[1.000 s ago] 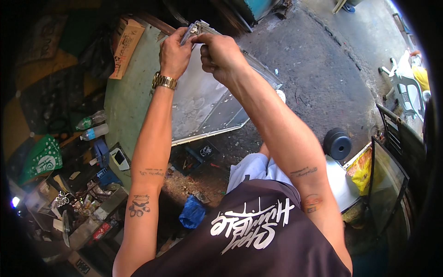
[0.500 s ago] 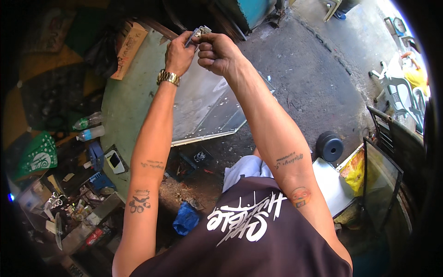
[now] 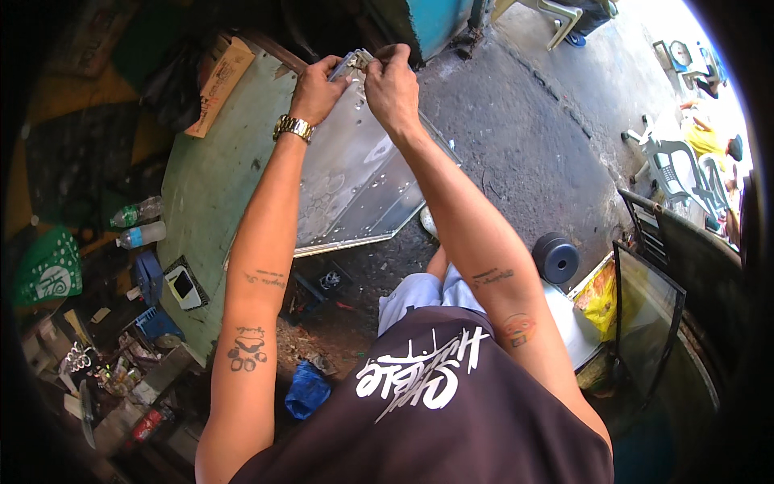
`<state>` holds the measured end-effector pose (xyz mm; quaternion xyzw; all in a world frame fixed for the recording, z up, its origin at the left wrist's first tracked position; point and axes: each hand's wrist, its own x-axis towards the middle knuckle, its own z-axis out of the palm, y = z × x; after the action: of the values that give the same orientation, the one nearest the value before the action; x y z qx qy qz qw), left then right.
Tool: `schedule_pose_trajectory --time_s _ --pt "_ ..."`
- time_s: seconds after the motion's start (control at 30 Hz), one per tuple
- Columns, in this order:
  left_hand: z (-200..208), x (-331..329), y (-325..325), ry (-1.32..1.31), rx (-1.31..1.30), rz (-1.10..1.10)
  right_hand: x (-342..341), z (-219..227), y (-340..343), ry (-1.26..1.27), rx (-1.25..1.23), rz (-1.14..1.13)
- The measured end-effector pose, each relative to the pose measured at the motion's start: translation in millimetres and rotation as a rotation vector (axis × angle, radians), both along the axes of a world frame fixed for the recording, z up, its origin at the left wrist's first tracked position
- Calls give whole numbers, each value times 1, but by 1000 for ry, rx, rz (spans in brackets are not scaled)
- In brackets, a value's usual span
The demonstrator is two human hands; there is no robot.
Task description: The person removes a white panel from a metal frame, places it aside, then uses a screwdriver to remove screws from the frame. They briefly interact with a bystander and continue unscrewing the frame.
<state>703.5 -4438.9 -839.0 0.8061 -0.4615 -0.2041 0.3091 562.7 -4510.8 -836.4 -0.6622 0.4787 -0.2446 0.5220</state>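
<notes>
Both arms reach to the far end of a framed flat panel (image 3: 363,173), scuffed and grey, that lies on the greenish tabletop (image 3: 211,153). My left hand (image 3: 318,90), with a gold watch on its wrist, is closed on a small silvery metal piece (image 3: 351,64) at the panel's far end. Whether this piece is joined to the panel I cannot tell. Beside it, my right hand (image 3: 393,85) has its fingers curled at the piece's right end; what lies between those fingers is hidden.
A long cardboard box (image 3: 222,85) lies at the table's far left. Two plastic bottles (image 3: 141,235) and a phone (image 3: 185,286) rest near its left edge. Cluttered tools (image 3: 121,371) fill the lower left. A black round weight (image 3: 556,258) and a framed pane (image 3: 650,315) stand right.
My right hand has turned and shifted slightly right and away, its fist opening out into bent fingers. The left hand keeps its hold on the metal piece. The whole view has shifted a little.
</notes>
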Motion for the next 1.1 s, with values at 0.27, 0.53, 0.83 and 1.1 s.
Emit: schedule_pose_trajectory --time_s 0.27,0.53,0.83,1.1 --pt "-1 6 -2 239 -35 10 -7 -17 18 -116 -40 -126" --pt "-2 11 0 216 -16 29 1 -27 35 -292 -51 -235" --pt "-5 14 1 274 -36 12 -11 -27 28 -275 -115 -164" --pt "-1 10 0 227 -25 -2 -3 -26 29 -270 -70 -228"
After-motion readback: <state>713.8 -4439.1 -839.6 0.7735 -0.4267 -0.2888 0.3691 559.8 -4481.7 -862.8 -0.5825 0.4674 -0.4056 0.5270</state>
